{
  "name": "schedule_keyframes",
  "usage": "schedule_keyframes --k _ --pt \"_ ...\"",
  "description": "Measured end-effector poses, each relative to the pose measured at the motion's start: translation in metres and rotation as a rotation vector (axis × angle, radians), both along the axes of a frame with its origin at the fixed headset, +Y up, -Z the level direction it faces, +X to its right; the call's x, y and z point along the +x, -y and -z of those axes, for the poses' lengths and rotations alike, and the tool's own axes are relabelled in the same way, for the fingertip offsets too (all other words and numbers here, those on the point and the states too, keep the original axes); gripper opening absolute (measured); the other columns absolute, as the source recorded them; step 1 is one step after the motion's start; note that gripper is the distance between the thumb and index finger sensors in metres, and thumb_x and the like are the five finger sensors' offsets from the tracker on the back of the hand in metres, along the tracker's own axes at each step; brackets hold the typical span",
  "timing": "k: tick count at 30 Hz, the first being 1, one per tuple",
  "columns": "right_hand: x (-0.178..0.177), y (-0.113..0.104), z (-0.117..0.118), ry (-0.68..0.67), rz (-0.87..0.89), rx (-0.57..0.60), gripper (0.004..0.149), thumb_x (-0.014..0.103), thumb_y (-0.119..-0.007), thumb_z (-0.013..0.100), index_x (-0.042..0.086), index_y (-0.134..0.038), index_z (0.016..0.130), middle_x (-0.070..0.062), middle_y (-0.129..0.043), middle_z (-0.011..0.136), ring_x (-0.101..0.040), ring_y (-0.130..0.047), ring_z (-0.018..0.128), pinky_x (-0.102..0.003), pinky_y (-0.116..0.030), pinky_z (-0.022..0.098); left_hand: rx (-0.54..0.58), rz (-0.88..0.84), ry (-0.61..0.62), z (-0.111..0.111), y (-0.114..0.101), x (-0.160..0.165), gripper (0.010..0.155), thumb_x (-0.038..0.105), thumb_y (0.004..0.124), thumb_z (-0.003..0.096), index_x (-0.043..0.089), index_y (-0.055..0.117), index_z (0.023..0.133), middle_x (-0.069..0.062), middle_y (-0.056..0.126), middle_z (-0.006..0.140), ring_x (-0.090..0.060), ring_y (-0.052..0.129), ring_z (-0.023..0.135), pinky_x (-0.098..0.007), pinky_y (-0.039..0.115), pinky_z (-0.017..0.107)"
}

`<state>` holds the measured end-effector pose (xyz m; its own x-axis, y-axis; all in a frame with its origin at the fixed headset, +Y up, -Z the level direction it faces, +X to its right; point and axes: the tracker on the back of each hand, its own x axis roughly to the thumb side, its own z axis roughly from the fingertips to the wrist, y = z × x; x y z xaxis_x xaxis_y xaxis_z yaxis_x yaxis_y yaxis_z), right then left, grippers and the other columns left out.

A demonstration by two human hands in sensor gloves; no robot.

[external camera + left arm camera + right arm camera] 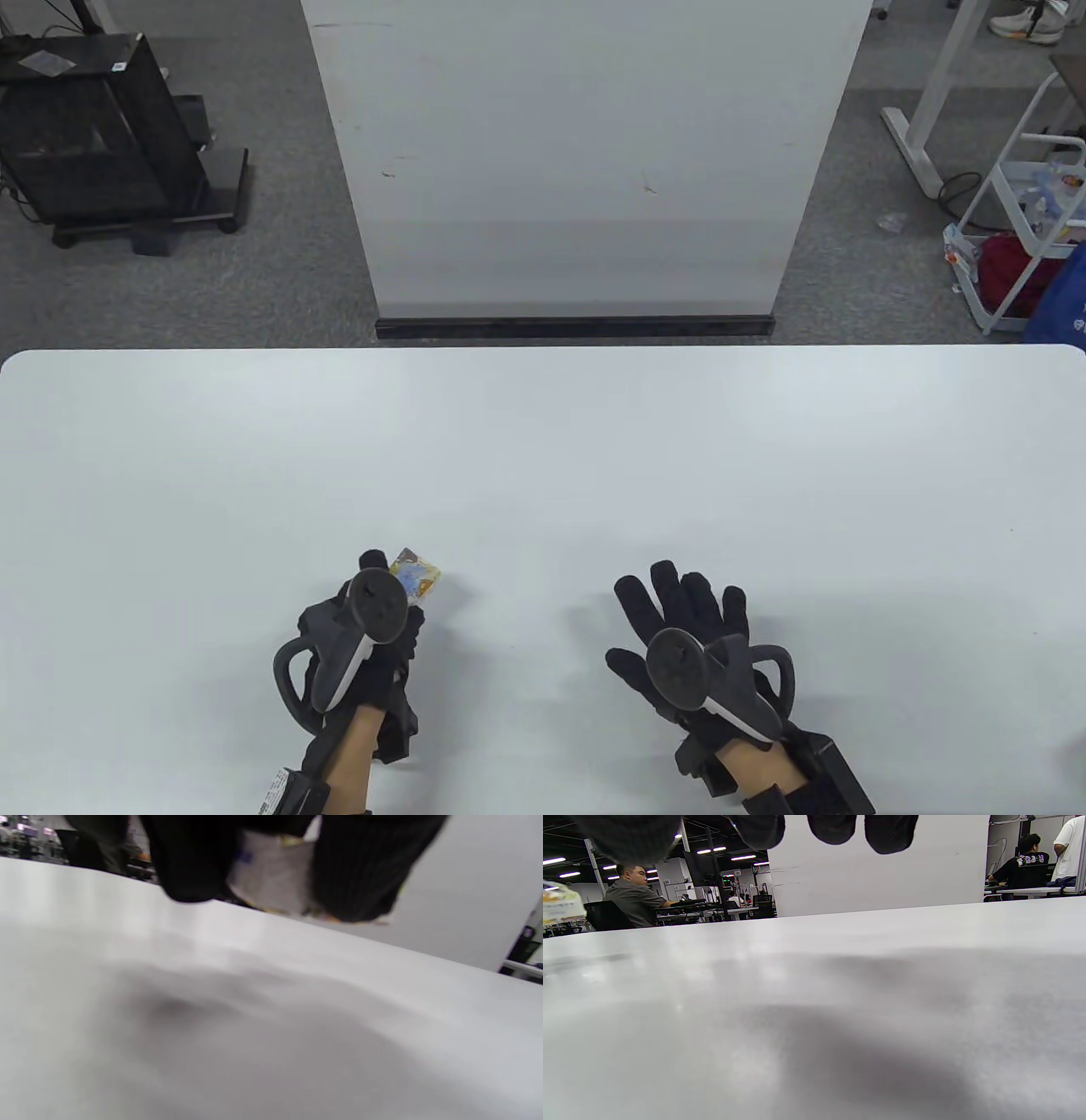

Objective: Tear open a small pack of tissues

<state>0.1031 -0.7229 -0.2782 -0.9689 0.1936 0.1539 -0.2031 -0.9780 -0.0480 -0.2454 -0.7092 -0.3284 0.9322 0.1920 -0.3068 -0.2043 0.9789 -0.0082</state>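
A small tissue pack with a yellow and blue printed wrapper is held in my left hand above the white table, near the front left. In the left wrist view the pack shows between my gloved fingers, lifted off the table. My right hand is open with fingers spread, empty, hovering over the table to the right of the pack. In the right wrist view the pack's edge shows at far left, and my fingertips hang free at the top.
A tall white panel stands behind the table's far edge. A black cabinet sits on the floor at back left, and a white cart at back right.
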Motion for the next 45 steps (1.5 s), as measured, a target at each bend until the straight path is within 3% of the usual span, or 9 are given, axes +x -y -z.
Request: schedule_keyframes --k 4,11,14,17,27,32,38,45 --pt "0.000 -0.001 0.000 -0.001 -0.007 -0.005 0.083 0.071 -0.070 0.044 0.039 -0.048 0.118 -0.005 -0.040 0.126 -0.043 -0.047 0.112 -0.071 -0.034 0.075 -0.052 0.022 -0.132 0.005 0.009 -0.022 0.078 0.043 0.086 0.0494 0.020 0.043 0.111 -0.013 0.067 0.106 -0.040 0.074 0.093 -0.069 0.046 0.075" --pt "-0.001 0.000 0.000 -0.004 -0.014 -0.030 0.083 0.072 -0.070 0.044 0.041 -0.048 0.118 -0.005 -0.038 0.126 -0.044 -0.043 0.113 -0.073 -0.031 0.074 -0.146 -0.008 -0.225 0.007 0.017 -0.043 0.084 0.047 0.088 0.0479 0.021 0.041 0.112 -0.014 0.059 0.112 -0.043 0.067 0.099 -0.071 0.040 0.075" --pt "0.000 0.000 0.000 0.002 -0.016 -0.032 0.084 0.072 -0.069 0.044 0.043 -0.044 0.118 -0.005 -0.036 0.127 -0.045 -0.041 0.113 -0.074 -0.030 0.074 -0.105 -0.016 -0.236 0.005 0.012 -0.043 0.086 0.050 0.087 0.0470 0.021 0.039 0.113 -0.017 0.051 0.116 -0.046 0.062 0.102 -0.072 0.038 0.075" --pt "0.000 0.000 0.000 0.005 -0.016 -0.032 0.084 0.072 -0.069 0.044 0.043 -0.043 0.118 -0.005 -0.036 0.127 -0.045 -0.041 0.113 -0.074 -0.030 0.074 -0.062 -0.020 -0.179 0.002 0.004 -0.033 0.086 0.054 0.084 0.0467 0.023 0.038 0.113 -0.018 0.044 0.118 -0.050 0.055 0.104 -0.073 0.036 0.074" --pt "-0.002 -0.005 -0.003 -0.009 -0.022 -0.018 0.086 0.074 -0.068 0.044 0.043 -0.042 0.119 -0.004 -0.034 0.127 -0.045 -0.036 0.114 -0.075 -0.028 0.073 0.028 0.030 0.180 -0.011 -0.006 0.031 0.088 0.061 0.081 0.0444 0.032 0.035 0.113 -0.015 0.029 0.122 -0.055 0.036 0.109 -0.077 0.027 0.073" --pt "-0.001 -0.006 -0.004 -0.010 -0.025 -0.018 0.086 0.074 -0.068 0.043 0.043 -0.042 0.119 -0.004 -0.033 0.128 -0.046 -0.035 0.114 -0.076 -0.027 0.072 0.010 0.062 0.354 -0.016 -0.002 0.059 0.087 0.065 0.077 0.0437 0.036 0.033 0.113 -0.014 0.024 0.122 -0.054 0.034 0.110 -0.076 0.029 0.074" --pt "-0.005 -0.005 -0.005 -0.022 -0.033 -0.019 0.086 0.074 -0.068 0.043 0.042 -0.042 0.119 -0.004 -0.033 0.128 -0.046 -0.034 0.114 -0.076 -0.027 0.072 -0.013 0.115 0.421 -0.021 0.005 0.078 0.089 0.067 0.074 0.0439 0.038 0.024 0.112 -0.014 0.017 0.122 -0.056 0.026 0.109 -0.076 0.029 0.074" --pt "-0.007 -0.004 -0.005 -0.028 -0.033 -0.026 0.086 0.074 -0.068 0.044 0.043 -0.042 0.119 -0.004 -0.034 0.128 -0.046 -0.035 0.114 -0.076 -0.026 0.072 -0.025 0.149 0.497 -0.027 0.007 0.096 0.088 0.067 0.073 0.0441 0.038 0.026 0.112 -0.014 0.019 0.122 -0.056 0.026 0.109 -0.076 0.030 0.074"
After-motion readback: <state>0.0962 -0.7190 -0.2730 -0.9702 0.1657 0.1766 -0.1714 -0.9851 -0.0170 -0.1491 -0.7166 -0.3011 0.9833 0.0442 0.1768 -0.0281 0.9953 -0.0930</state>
